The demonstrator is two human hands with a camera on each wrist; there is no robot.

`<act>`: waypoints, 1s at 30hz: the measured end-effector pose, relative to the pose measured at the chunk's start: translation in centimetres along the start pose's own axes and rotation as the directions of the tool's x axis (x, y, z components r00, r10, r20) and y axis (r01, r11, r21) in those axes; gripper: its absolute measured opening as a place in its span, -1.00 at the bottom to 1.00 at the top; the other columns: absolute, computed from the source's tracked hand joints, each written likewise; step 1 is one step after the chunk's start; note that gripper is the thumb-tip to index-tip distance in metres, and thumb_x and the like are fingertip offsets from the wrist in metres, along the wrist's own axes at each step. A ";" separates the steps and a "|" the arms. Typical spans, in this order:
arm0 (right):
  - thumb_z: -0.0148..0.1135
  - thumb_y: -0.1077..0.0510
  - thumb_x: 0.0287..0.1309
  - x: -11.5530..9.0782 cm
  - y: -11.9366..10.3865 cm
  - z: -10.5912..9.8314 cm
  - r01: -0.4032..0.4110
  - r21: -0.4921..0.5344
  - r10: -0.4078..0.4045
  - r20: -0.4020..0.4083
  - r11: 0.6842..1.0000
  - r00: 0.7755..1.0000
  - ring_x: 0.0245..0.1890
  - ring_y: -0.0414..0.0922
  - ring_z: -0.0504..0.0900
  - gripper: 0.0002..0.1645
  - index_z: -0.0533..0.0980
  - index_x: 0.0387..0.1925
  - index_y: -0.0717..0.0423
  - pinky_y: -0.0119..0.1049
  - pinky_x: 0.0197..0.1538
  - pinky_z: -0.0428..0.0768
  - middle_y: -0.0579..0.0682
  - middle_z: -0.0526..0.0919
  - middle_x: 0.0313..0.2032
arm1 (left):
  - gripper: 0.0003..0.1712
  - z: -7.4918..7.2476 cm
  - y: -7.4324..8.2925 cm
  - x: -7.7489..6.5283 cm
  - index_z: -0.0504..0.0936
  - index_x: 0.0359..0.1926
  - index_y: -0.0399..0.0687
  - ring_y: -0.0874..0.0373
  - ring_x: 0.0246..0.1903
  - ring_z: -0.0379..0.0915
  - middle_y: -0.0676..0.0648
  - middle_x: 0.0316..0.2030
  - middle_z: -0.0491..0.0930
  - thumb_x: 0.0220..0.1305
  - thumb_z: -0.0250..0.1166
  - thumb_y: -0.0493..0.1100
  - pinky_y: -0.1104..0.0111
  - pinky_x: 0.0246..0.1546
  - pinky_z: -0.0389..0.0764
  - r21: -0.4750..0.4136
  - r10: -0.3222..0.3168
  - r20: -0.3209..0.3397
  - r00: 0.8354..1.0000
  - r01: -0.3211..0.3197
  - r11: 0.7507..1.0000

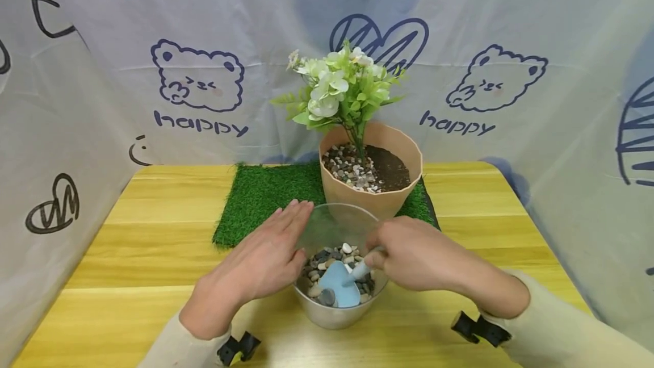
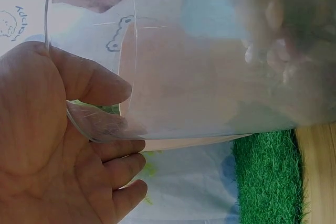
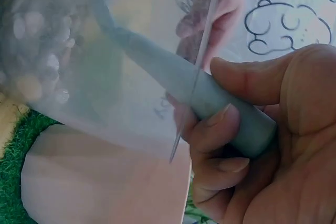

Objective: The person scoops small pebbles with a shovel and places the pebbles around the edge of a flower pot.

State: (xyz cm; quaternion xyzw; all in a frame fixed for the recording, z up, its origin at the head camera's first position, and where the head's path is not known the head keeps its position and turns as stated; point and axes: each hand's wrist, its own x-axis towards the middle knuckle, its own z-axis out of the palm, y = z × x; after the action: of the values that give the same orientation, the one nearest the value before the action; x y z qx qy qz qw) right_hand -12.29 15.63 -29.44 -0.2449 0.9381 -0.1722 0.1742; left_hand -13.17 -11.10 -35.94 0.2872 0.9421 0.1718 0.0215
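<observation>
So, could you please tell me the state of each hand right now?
Left hand: open, resting against the clear container.
Right hand: closed, holding the blue trowel.

One each: trowel (image 1: 339, 287); bucket (image 1: 329, 318); flowerpot (image 1: 378, 203)

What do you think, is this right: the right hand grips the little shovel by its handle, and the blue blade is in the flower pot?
Not quite; the blade's place is wrong. The head view shows the blue blade at the pebbles inside the clear container. The right hand does grip the handle.
</observation>
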 end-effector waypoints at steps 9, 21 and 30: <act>0.29 0.07 0.45 -1.0 1.6 -0.3 0.007 0.157 0.003 -0.066 0.988 0.998 -0.41 -0.19 0.48 -0.83 0.78 -0.21 -0.12 -0.28 -0.33 0.48 -0.24 0.68 -0.36 | -0.15 0.0 0.0 0.0 0.03 0.66 -0.26 -0.11 0.66 -0.11 -0.21 0.66 0.02 0.50 0.08 -0.08 0.02 0.68 -0.01 -0.001 0.003 -0.002 1.000 -0.003 1.000; 0.28 0.08 0.43 -2.4 4.1 -0.3 -0.034 0.423 0.060 -0.049 0.906 0.997 -0.70 -0.23 0.13 -0.76 0.79 -0.10 0.08 -0.41 -0.62 0.16 -0.14 0.32 -0.67 | -0.15 0.0 0.0 0.1 0.02 0.67 -0.25 -0.10 0.66 -0.12 -0.20 0.66 0.01 0.49 0.07 -0.10 0.02 0.68 0.00 -0.021 -0.002 0.001 1.000 0.002 1.000; 0.26 0.09 0.45 -2.8 5.0 0.0 -0.047 0.521 0.071 -0.026 0.852 0.997 -0.71 -0.23 0.17 -0.70 0.76 -0.01 0.16 -0.41 -0.66 0.13 -0.12 0.34 -0.68 | -0.16 0.1 -0.1 0.0 0.03 0.67 -0.25 -0.09 0.66 -0.11 -0.20 0.66 0.03 0.48 0.07 -0.10 0.02 0.67 0.01 -0.026 0.001 -0.011 1.000 -0.001 1.000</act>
State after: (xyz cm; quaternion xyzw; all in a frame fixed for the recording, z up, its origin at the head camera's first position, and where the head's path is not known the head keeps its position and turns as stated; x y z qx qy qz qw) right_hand -11.97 21.19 -30.75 -0.1562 0.8674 -0.4190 0.2183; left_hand -13.21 -11.15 -36.03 0.2865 0.9397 0.1857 0.0199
